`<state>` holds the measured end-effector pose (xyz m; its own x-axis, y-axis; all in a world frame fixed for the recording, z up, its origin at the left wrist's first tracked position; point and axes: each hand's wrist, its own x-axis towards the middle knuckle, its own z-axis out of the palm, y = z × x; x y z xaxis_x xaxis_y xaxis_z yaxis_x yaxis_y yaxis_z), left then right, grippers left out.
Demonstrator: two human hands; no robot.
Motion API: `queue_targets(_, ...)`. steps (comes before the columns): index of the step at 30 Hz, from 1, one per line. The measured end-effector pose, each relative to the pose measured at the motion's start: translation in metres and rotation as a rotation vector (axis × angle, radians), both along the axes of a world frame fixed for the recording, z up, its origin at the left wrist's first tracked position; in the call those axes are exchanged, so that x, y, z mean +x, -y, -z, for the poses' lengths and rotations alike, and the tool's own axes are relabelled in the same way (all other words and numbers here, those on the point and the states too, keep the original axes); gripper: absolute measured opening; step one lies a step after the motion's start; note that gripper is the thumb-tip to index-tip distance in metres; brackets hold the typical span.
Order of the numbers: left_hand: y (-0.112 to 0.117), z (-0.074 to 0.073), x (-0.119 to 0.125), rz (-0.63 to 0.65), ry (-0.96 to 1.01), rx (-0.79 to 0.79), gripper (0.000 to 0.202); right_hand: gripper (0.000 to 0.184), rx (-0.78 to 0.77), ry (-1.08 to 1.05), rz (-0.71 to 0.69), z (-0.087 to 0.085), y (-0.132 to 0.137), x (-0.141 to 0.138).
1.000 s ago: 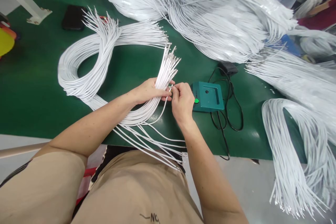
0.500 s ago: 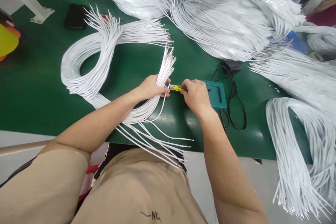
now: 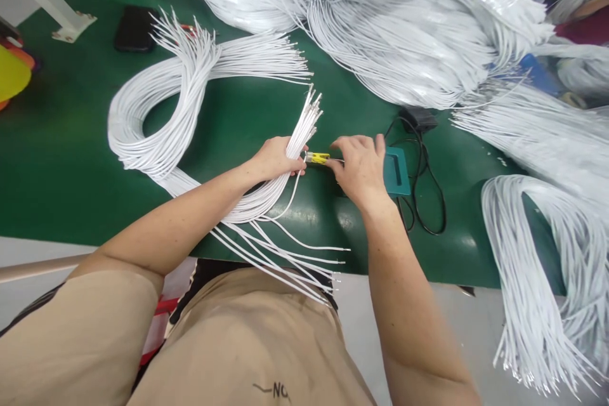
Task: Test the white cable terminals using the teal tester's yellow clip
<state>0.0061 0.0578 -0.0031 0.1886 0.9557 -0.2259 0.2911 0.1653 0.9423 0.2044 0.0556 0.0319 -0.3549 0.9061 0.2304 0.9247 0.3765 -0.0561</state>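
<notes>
Head view: bundle of thin, round, white-jacketed wires with bare silvery tips sits in the left hand, above the table, tips fanned up and away from the wearer. Left thumb and fingers are wrapped round it, pinching it near the tip end. My read: light per strand, springy, jackets a bit slick, so strands could slide or splay. Best hold is right there, just below the tips; tips look like the part easiest to bend.

Small yellow clip-like piece with a silvery end reaches the left fingertips. Likely light, stiff plastic and metal; grab the yellow body. Right hand is beside it, thumb and fingers spread; can't tell if the thumb touches its thin lead.

Bundle's lower part curves into a smooth bend; loose strands trail toward the table edge. Further out: teal box with a rectangular recess, partly behind the right hand; looped white wire coil; big glossy white wire heap; smooth green tabletop under all.
</notes>
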Motion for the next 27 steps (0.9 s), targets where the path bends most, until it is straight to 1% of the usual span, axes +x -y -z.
queue_targets(2,0.0,-0.004,0.0,0.016,-0.007,-0.011,0.042,0.032,0.094,0.003,0.156,0.005,0.003,0.006)
queue_targets(4,0.001,-0.007,-0.001,0.026,-0.011,-0.026,0.042,0.041,0.129,0.019,0.257,0.012,0.004,0.011)
queue_targets(7,0.002,-0.013,-0.004,0.022,0.0,-0.049,0.043,0.043,0.119,0.03,0.262,0.017,0.003,0.015)
queue_targets(9,0.003,-0.015,-0.008,0.023,0.032,-0.055,0.047,0.042,0.129,-0.002,0.248,0.012,0.005,0.011)
queue_targets(10,0.004,-0.016,-0.009,0.022,0.055,-0.055,0.049,0.04,0.128,-0.036,0.219,0.008,0.009,0.007)
queue_targets(11,0.004,-0.017,-0.01,0.026,0.083,-0.058,0.051,0.037,0.115,-0.074,0.163,0.003,0.014,0.001)
queue_targets(12,0.005,-0.017,-0.011,0.025,0.118,-0.067,0.052,0.033,0.081,-0.117,0.066,-0.001,0.021,-0.006)
queue_targets(13,0.005,-0.018,-0.012,0.021,0.153,-0.083,0.049,0.031,0.025,-0.148,-0.072,-0.004,0.03,-0.015)
queue_targets(15,0.006,-0.02,-0.012,0.017,0.214,-0.124,0.04,0.03,-0.094,-0.095,-0.369,-0.005,0.049,-0.033)
queue_targets(16,0.006,-0.021,-0.012,0.022,0.239,-0.145,0.035,0.029,-0.137,-0.03,-0.467,-0.003,0.059,-0.042)
queue_targets(17,0.006,-0.022,-0.013,0.032,0.265,-0.16,0.032,0.026,-0.156,0.036,-0.5,0.0,0.069,-0.05)
queue_targets(19,0.006,-0.024,-0.014,0.06,0.312,-0.175,0.031,0.023,-0.192,0.111,-0.459,0.005,0.084,-0.061)
queue_targets(20,0.006,-0.025,-0.014,0.075,0.335,-0.18,0.033,0.022,-0.231,0.119,-0.412,0.005,0.089,-0.064)
queue_targets(21,0.005,-0.025,-0.015,0.088,0.355,-0.184,0.036,0.022,-0.299,0.112,-0.359,0.004,0.093,-0.066)
queue_targets(23,0.005,-0.023,-0.017,0.109,0.376,-0.189,0.04,0.023,-0.512,0.064,-0.275,-0.006,0.093,-0.063)
queue_targets(25,0.004,-0.021,-0.019,0.129,0.39,-0.19,0.043,0.025,-0.736,-0.04,-0.224,-0.018,0.084,-0.056)
queue_targets(26,0.004,-0.02,-0.02,0.138,0.398,-0.188,0.044,0.027,-0.783,-0.143,-0.197,-0.023,0.077,-0.052)
queue_targets(27,0.004,-0.02,-0.02,0.143,0.409,-0.189,0.045,0.027,-0.777,-0.28,-0.121,-0.026,0.068,-0.048)
